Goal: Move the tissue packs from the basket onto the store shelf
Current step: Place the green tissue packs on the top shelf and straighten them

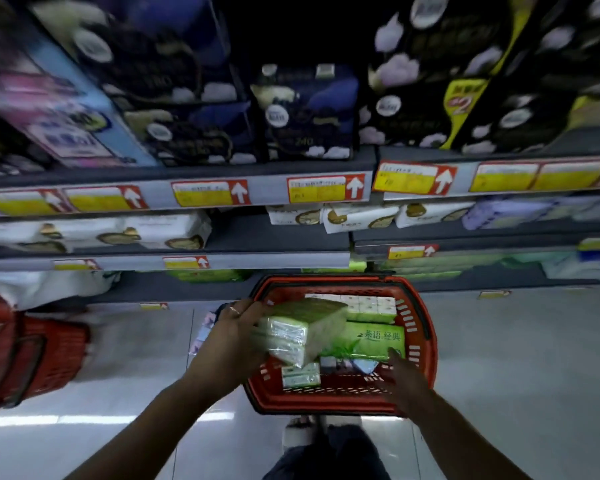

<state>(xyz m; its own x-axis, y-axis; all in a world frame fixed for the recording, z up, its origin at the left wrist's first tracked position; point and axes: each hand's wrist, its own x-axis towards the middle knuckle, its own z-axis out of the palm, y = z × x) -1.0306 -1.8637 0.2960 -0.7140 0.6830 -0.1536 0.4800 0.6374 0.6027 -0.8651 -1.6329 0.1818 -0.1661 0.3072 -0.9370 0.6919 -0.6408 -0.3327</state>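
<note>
Forearms reach forward from the bottom edge in the head view, with a pale slipper point(298, 431) just beside the near rim of the red basket point(426, 327) on the floor. Left hand point(236, 330): fingers curled round the left end of a green tissue pack point(302, 330), ring showing on one finger; the pack is held tilted above the basket's left half, overhanging its left rim. Right hand point(400, 375): blurred, fingers straight and slightly apart over the basket's right side, near the wall, holding nothing visible. Inside the basket: a large green printed pack point(371, 341), white packs point(368, 306) against the far wall, and a small pack point(300, 375) toward the near left. The basket's far rim sits close under the store shelf point(257, 261), whose front rail carries yellow price tags. Bare shelf room shows mid-tier, right of the white bundles point(153, 233). A second red basket point(32, 355) stands well apart on the left. Pale floor point(516, 358) lies right of the basket.
</note>
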